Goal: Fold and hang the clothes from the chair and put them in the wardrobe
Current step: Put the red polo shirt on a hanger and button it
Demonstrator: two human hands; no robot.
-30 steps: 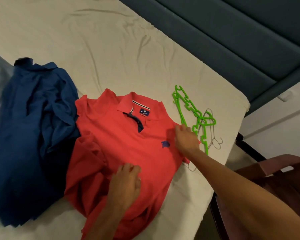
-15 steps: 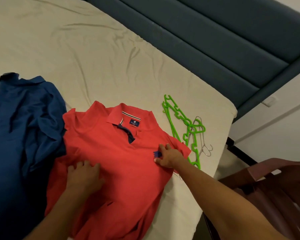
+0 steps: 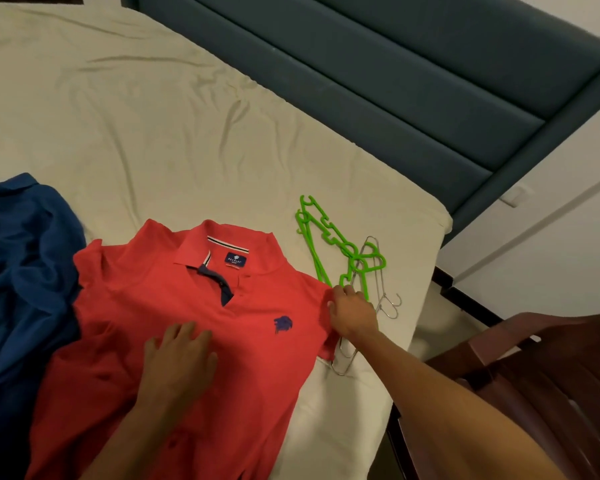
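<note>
A red polo shirt [image 3: 174,306] lies front up on the bed, collar toward the headboard. My left hand [image 3: 181,362] presses flat on its chest with fingers spread. My right hand [image 3: 352,313] is at the shirt's right sleeve edge, its fingers curled on the fabric. Green plastic hangers [image 3: 329,240] and thin metal hangers [image 3: 385,299] lie just beyond that hand on the sheet. A dark blue shirt [image 3: 21,278] lies crumpled to the left of the red one. A brown chair [image 3: 541,368] stands at the lower right.
The cream sheet [image 3: 136,116] covers the bed, whose right edge runs near the hangers. A teal padded headboard [image 3: 378,74] rises behind. A white wall [image 3: 551,244] is at the right.
My left hand slid from the shirt's left side to its chest. My right hand moved from beside the logo out to the sleeve edge.
</note>
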